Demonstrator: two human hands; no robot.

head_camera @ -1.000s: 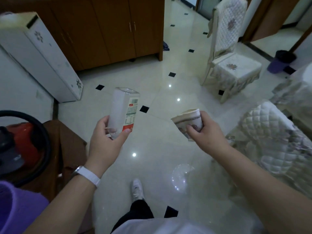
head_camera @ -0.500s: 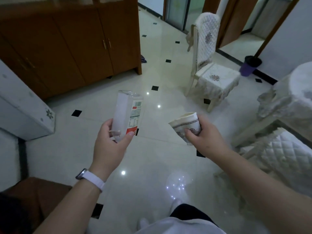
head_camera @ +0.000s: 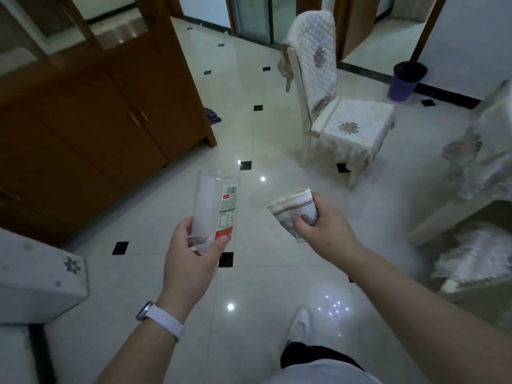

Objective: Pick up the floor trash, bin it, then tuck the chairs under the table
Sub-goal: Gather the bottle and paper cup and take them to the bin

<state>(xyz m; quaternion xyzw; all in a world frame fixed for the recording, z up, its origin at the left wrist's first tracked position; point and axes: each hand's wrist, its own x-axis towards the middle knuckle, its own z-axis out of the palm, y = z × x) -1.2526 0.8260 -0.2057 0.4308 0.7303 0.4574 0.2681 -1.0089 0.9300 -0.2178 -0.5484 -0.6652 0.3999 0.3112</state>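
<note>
As our left hand (head_camera: 191,256) pinches bottle (head_camera: 213,206) low and right hand (head_camera: 324,231) grips crushed cup (head_camera: 293,209), bottle may tip out before bin (head_camera: 406,81).

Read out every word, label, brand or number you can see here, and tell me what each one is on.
Nothing here can be read for certain.
Label on the plastic bottle in the left hand: printed blocks and a red patch, too blurred to read.
Paper cup in the right hand: only a patterned band, no lettering visible.
Purple bin: no text visible.
</note>
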